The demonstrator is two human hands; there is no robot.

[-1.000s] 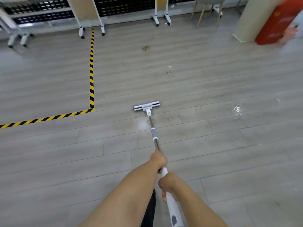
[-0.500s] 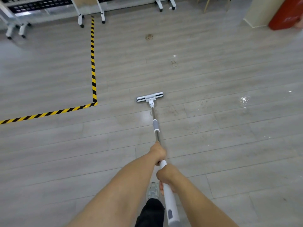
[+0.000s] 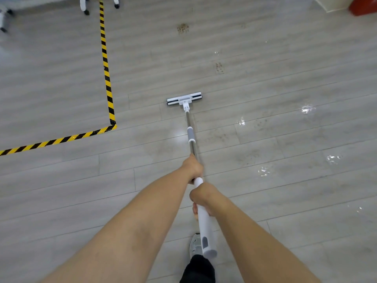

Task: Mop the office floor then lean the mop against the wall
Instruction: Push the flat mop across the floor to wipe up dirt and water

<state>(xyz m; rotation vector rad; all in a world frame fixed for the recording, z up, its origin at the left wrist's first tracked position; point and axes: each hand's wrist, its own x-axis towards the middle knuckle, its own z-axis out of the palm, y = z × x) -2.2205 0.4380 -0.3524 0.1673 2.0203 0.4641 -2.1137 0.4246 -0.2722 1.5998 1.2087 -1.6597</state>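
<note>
The mop (image 3: 191,135) is held in both hands, its shaft slanting away from the person and down to the floor (image 3: 285,211). The left hand (image 3: 192,167) is placed further forward, where the metal tube meets the white grip (image 3: 206,225). Its fingers are wrapped round the shaft, the back of the hand is turned upward, and the forearm is stretched out almost straight from the lower left. The right hand (image 3: 204,198) is set just behind it on the white grip, with the fingers curled round and under it and the knuckles uppermost. The right forearm is brought in from the lower right. A short piece of grip is seen between the two hands. The butt end of the grip is seen above a grey shoe (image 3: 194,245) and a black trouser leg (image 3: 199,268).

The mop head (image 3: 184,98) is laid flat on the grey planks, crosswise to the shaft and to the right of the corner of a yellow-and-black tape line (image 3: 106,68). Brown dirt marks (image 3: 183,28) are seen beyond the head, and fainter smudges lie to the right of the shaft. Shiny wet patches (image 3: 307,108) are scattered on the right. White caster feet (image 3: 84,5) are seen at the top left, and part of a red object (image 3: 363,5) is seen at the top right corner.
</note>
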